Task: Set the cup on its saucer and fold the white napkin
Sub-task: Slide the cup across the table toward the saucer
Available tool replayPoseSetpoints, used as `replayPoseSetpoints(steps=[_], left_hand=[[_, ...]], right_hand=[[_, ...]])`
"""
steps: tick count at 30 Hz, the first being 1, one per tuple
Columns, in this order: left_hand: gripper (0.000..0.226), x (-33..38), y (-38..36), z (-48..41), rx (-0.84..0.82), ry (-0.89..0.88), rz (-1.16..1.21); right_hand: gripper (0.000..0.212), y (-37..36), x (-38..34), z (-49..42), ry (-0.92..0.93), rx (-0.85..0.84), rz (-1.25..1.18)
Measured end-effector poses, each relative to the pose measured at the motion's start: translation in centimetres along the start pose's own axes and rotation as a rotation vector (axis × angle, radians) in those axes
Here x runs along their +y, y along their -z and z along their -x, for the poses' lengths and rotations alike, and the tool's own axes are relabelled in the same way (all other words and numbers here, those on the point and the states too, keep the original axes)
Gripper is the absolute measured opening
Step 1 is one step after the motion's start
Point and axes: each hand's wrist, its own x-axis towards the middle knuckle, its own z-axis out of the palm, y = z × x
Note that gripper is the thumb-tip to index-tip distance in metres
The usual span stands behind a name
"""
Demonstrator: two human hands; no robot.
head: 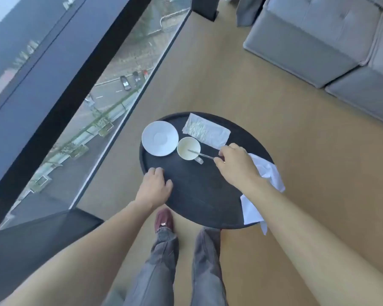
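A white cup [187,147] stands on the round black table [199,195], just right of an empty white saucer [159,138]. A metal spoon [200,153] rests in the cup, its handle pointing right. My right hand [236,165] pinches the end of that spoon handle. The white napkin [264,173] lies crumpled at the table's right edge, partly hidden under my right forearm and hanging over the rim. My left hand [156,184] rests on the table's near left edge, fingers curled, holding nothing.
A flat white packet [206,130] lies at the table's far side behind the cup. A floor-to-ceiling window [93,102] runs along the left. A grey sofa [318,40] stands at the far right. My legs and a dark red shoe [164,219] are below the table.
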Motion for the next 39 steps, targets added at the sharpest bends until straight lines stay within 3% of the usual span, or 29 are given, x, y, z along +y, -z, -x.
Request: replayPoseSetpoints(steps=[6,11,17,27,39], left_hand=[[0.065,-0.6,-4.4,-2.7,0.273,-0.005,-0.109],[0.072,0.0,-7.7,-3.6,0.442,0.03,-0.052],[0.074,0.6,-9.6,-4.6,0.574,0.107,-0.042],[0.073,0.6,-10.2,-4.9,0.641,0.136,-0.096],[0.072,0.7,-10.3,-4.9,0.655,0.148,-0.132]], right_hand=[[0.02,-2.1,0.9,-1.1,0.068,0.059,-0.031],[0.015,-1.1,3.3,-1.1,0.126,0.172,-0.08],[0.016,1.5,8.9,-2.0,0.118,0.203,-0.339],[0.013,-4.8,15.5,-12.2,0.194,0.117,-0.279],[0.003,-6.0,15.1,-12.5,0.245,0.165,-0.083]])
